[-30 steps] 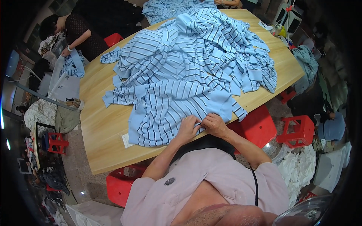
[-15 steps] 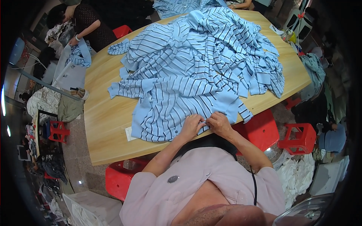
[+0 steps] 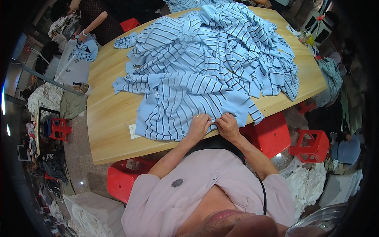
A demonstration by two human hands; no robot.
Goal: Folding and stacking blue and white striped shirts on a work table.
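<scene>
A light blue knit garment with dark and white stripes (image 3: 177, 100) lies spread at the near edge of the wooden table (image 3: 106, 134). Its sleeve points to the left, and small dark buttons show by its lower edge. My left hand (image 3: 200, 127) pinches the garment's near edge with curled fingers. Close beside it, my right hand (image 3: 227, 126) is closed on the same edge, thumb and fingertips together. What lies right between the fingertips is too small to make out. Behind, a heap of similar striped garments (image 3: 221, 51) covers the far part of the table.
A small white paper tag (image 3: 134, 132) lies left of the garment. Red stools (image 3: 272, 134) stand under and beside the table's near edge. At the far left a person (image 3: 98, 23) handles another striped garment. A white bin (image 3: 94, 211) and piles of cloth (image 3: 308, 185) surround me.
The whole view has shifted slightly, so the table sits a little higher. Both hands stay at the garment's edge with nearly the same grip. The person at far left has bent differently.
</scene>
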